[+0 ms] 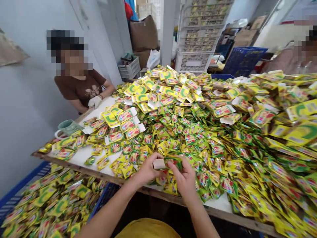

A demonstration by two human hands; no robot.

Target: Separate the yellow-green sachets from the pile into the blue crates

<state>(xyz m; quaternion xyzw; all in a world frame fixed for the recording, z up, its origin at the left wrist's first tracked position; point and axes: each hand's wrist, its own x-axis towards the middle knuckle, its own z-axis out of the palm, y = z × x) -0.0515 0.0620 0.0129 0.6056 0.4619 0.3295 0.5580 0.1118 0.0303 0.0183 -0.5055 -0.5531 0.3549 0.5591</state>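
Note:
Near the table's front edge, my left hand (149,168) is closed round a small carton (158,164), whose white inner side or flap faces me. Just to its right, my right hand (183,172) pinches a green and yellow sachet (175,161) beside the carton's end. Whether the sachet's tip is inside the carton I cannot tell. Under and around both hands lies a broad heap of loose sachets (190,138). Yellow cartons (128,124), several with white end flaps standing out, lie to the left and on top of the heap behind.
A blue crate (43,168) of filled cartons stands low at left. A green mug (66,127) is on the table's left corner. One person (81,82) with a white glove sits at left, another (292,59) at far right. Stacked white crates (194,61) rise behind.

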